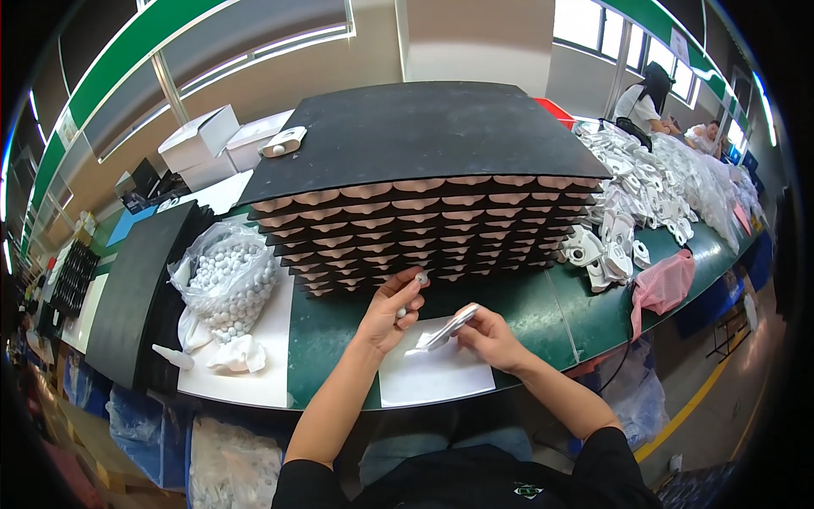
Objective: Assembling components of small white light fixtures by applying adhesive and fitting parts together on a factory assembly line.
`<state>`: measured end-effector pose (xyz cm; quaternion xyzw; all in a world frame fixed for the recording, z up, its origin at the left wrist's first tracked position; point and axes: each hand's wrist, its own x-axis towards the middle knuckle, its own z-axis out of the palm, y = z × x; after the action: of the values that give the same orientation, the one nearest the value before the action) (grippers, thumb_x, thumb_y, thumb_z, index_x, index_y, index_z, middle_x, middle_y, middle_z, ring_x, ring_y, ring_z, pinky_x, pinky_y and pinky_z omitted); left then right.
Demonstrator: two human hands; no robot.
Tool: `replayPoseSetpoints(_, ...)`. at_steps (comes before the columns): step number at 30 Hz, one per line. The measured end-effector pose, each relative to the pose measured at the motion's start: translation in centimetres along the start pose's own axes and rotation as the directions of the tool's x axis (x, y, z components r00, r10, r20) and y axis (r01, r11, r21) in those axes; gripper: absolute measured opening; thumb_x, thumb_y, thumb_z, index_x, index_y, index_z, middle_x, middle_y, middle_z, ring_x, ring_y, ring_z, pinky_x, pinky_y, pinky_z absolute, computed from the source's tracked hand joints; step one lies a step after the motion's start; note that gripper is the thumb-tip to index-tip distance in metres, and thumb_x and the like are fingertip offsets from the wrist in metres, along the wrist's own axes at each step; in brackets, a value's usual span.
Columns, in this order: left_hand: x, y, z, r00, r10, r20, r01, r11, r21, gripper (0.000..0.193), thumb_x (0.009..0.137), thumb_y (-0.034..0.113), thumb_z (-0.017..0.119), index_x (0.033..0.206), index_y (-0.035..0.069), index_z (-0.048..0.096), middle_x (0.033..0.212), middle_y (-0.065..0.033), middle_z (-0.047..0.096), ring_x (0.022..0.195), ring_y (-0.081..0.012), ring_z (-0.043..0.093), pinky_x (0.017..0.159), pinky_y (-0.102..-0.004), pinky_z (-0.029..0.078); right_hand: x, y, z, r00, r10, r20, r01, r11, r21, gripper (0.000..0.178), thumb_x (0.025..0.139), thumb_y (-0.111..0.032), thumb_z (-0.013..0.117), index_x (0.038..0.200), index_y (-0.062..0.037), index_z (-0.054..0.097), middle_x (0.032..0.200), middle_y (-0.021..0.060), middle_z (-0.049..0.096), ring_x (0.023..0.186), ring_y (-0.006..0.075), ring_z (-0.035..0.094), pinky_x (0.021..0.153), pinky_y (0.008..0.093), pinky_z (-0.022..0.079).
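My left hand (393, 313) is closed, pinching a small white ball (421, 277) between thumb and forefinger. A second small white ball (401, 313) shows lower down against its curled fingers. My right hand (494, 338) grips a flat white plastic part (450, 329), held tilted on edge above a white sheet (437, 383) on the green table. The two hands are apart. Left of them stands a clear plastic bag (229, 280) full of white balls. To the right lies a heap of loose white plastic parts (627, 182).
A tall stack of black trays (424, 136) with pinkish pieces between layers stands just beyond my hands. One white part (284, 142) rests on top. Black sheets (144, 288) lean at the left; a pink mesh bag (664, 284) hangs at the right edge. A co-worker (649, 102) sits far right.
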<state>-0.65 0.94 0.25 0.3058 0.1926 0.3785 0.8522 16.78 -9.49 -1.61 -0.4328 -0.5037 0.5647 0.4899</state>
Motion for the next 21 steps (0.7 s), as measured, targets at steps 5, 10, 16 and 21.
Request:
replayPoseSetpoints(5, -0.4, 0.0, 0.6, 0.999, -0.035, -0.002, 0.035, 0.996, 0.085, 0.021, 0.080, 0.010, 0.061, 0.100, 0.004, 0.056, 0.088, -0.0036, 0.054, 0.061, -0.0055, 0.043, 0.038, -0.0137, 0.025, -0.2, -1.1, -1.3, 0.995, 0.059, 0.076, -0.090, 0.855, 0.511, 0.016, 0.088, -0.012, 0.049, 0.104, -0.0106, 0.047, 0.106, 0.0037, 0.054, 0.099, 0.0148, 0.051, 0.082, 0.0296, 0.042)
replayPoseSetpoints(10, -0.5, -0.2, 0.8, 0.998, -0.068, 0.009, 0.066, 0.987, 0.149, 0.018, 0.082, 0.020, 0.061, 0.091, 0.005, 0.055, 0.085, -0.0038, 0.053, 0.061, -0.0055, 0.043, 0.039, -0.0130, 0.026, 0.2, -2.0, -2.0, 0.998, -0.009, 0.062, -0.028, 0.820, 0.572, 0.014, 0.087, -0.009, 0.050, 0.101, -0.0114, 0.049, 0.103, 0.0028, 0.055, 0.099, 0.0149, 0.052, 0.085, 0.0311, 0.041)
replayPoseSetpoints(16, -0.6, -0.1, 1.0, 0.997, -0.064, 0.031, 0.058, 0.986, 0.158, 0.019, 0.080, 0.014, 0.063, 0.095, 0.005, 0.055, 0.082, -0.0026, 0.053, 0.060, -0.0051, 0.043, 0.040, -0.0137, 0.027, 1.1, -3.8, -2.6, 0.856, -0.517, 0.003, 0.509, 0.843, -0.174, 0.018, 0.071, 0.007, 0.061, 0.083, -0.0049, 0.056, 0.099, 0.0095, 0.058, 0.092, 0.0196, 0.055, 0.081, 0.0280, 0.044)
replayPoseSetpoints(21, -0.6, -0.1, 0.9, 0.999, -0.028, 0.019, 0.025, 0.987, 0.156, 0.028, 0.078, 0.009, 0.063, 0.104, 0.004, 0.055, 0.077, -0.0010, 0.053, 0.059, -0.0046, 0.043, 0.040, -0.0143, 0.026, 1.6, -5.7, -2.6, 0.508, -0.749, 0.426, 0.702, 0.074, -0.708, 0.027, 0.055, 0.001, 0.067, 0.079, -0.0084, 0.060, 0.096, 0.0046, 0.061, 0.087, 0.0235, 0.056, 0.072, 0.0303, 0.048)
